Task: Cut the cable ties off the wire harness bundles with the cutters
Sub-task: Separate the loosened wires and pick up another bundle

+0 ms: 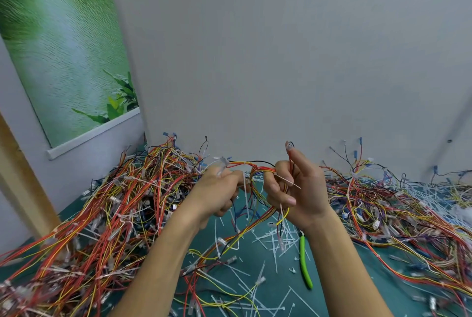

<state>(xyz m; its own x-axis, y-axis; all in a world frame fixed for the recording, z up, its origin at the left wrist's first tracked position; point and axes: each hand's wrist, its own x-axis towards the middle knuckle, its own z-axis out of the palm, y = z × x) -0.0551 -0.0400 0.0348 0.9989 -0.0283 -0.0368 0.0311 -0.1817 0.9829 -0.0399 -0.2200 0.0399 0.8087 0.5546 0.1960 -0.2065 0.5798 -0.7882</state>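
Between the two hands, one wire harness bundle (258, 167) is stretched above the green mat (255, 247). The left hand (222, 189) has its fingers curled on one end of it, though this hand is blurred. The right hand (298, 186) grips the looped other end with curled fingers, and only its index finger points up. A white cable tie (287, 181) sticks out from the right grip, so I think this bundle is not yet freed. The cutters (305, 263), with green handles, lie on the mat just below the right wrist, and no hand holds them. Under both grips the mat is covered with many cut ties (270, 240), which suggests that a good part of the work is done. Left of the grip, the left pile (115, 201) shows white ties on its wires, so much seems to be left. For the right pile (383, 204) I cannot tell. No brand, label or readable writing is visible, also not on the green wall picture (63, 48).
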